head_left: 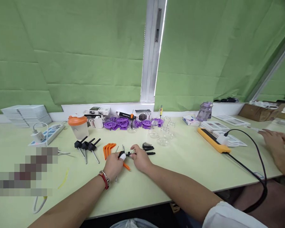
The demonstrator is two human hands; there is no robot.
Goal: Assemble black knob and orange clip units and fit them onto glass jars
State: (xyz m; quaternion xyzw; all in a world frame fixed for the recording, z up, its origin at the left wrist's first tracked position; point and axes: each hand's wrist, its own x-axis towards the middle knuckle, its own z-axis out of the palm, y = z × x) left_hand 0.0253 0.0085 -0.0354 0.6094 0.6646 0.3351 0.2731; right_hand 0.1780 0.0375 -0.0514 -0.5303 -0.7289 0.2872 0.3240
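Note:
My left hand (114,166) is closed around a small black part (121,154) with a metal rod, near the middle of the table; one finger has a white covering. My right hand (141,158) meets it from the right, thumb and fingers pinched together at the part's end; what exactly they grip is too small to make out. An orange piece (126,166) sticks out below the hands. Left of them lie orange angled pieces (108,150) and three black-headed metal rods (85,146). Beyond my right hand are small black pieces and a row of screws (147,144).
Purple plastic rings (117,123), clear cups (164,129) and cartons (143,114) line the back. An orange-lidded cup (78,128) stands left. At right are a yellow power strip (213,141) with a cable, stacked white sheets, and another person's hands (274,141).

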